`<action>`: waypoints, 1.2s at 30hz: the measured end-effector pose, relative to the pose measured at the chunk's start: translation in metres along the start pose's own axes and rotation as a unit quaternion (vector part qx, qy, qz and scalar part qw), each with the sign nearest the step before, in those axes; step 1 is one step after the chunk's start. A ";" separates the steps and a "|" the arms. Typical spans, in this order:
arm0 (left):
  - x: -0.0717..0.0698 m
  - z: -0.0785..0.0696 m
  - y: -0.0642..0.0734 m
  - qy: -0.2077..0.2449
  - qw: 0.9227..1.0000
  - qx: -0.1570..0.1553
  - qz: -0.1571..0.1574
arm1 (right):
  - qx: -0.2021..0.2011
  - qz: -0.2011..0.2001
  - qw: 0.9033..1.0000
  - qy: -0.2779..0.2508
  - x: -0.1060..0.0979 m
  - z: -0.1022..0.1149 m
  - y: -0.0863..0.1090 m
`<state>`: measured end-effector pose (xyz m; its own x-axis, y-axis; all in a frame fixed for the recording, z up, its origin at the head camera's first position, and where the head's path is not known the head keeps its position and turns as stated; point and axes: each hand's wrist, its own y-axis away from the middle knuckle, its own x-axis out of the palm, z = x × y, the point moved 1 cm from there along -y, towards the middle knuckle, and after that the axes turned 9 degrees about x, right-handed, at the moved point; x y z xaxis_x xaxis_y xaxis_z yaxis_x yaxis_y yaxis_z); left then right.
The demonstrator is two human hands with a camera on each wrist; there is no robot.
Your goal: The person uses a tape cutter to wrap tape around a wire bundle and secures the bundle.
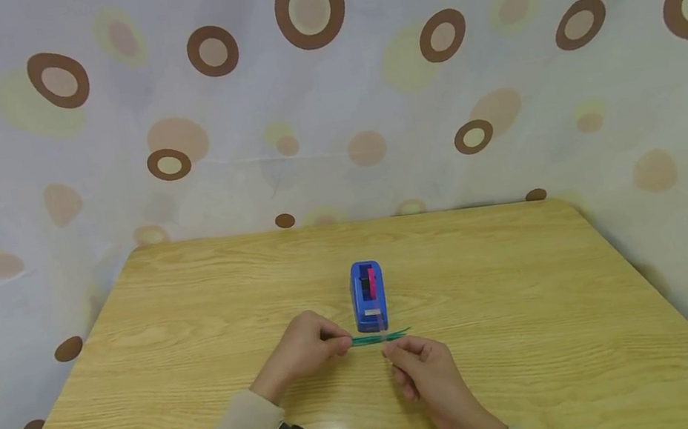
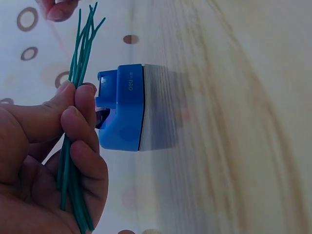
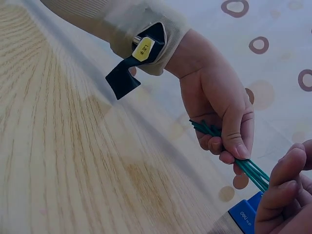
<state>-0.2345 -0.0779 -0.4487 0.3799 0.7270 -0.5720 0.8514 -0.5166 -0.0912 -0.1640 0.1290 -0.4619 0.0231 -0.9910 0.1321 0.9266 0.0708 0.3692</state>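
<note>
My left hand (image 1: 310, 343) grips a bundle of thin green wire-like strands (image 2: 73, 161) between thumb and curled fingers; the loose ends fan out beyond the fingertips. In the head view the strands point right, just in front of a blue tape dispenser (image 1: 368, 297) with a pink-rimmed roll inside. My right hand (image 1: 430, 381) pinches the end of a clear strip of tape (image 1: 381, 323) between thumb and forefinger. That strip runs from the dispenser's front towards me, overlapping the green strands in the head view. In the right wrist view the right hand's fingers (image 3: 282, 195) partly hide the dispenser.
A wooden table (image 1: 496, 280) carries the dispenser, which stands near its middle. Behind hangs a pale cloth (image 1: 325, 97) with brown rings and spots. A black strapped device with a yellow label (image 3: 144, 48) sits on the left sleeve.
</note>
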 end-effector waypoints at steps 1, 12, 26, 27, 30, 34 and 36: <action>0.001 -0.001 -0.001 -0.001 1.000 0.002 -0.001 | -0.002 -0.001 1.000 0.001 0.000 0.000 0.000; 0.014 -0.008 -0.006 -0.010 1.000 0.020 -0.016 | -0.012 -0.003 1.000 0.009 0.003 -0.001 0.000; 0.028 -0.023 -0.004 -0.050 0.998 0.028 -0.002 | -0.013 -0.001 1.000 0.011 0.003 0.001 0.002; 0.029 -0.024 -0.004 -0.052 0.998 0.029 0.002 | -0.014 0.000 1.000 0.009 0.003 0.001 0.002; 0.031 -0.027 -0.004 -0.063 0.997 0.033 0.007 | -0.020 0.003 1.000 0.009 0.004 0.000 0.002; 0.034 -0.031 -0.005 -0.079 0.996 0.036 0.007 | -0.036 0.002 0.999 0.015 0.004 0.000 0.002; 0.035 -0.033 -0.005 -0.088 0.995 0.040 0.006 | -0.044 -0.001 0.999 0.020 0.004 0.000 0.002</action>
<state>-0.2134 -0.0352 -0.4418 0.3139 0.6338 -0.7070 0.8136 -0.5634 -0.1438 -0.1621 0.1254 -0.4609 0.0342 -0.9951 0.0927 0.9560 0.0596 0.2873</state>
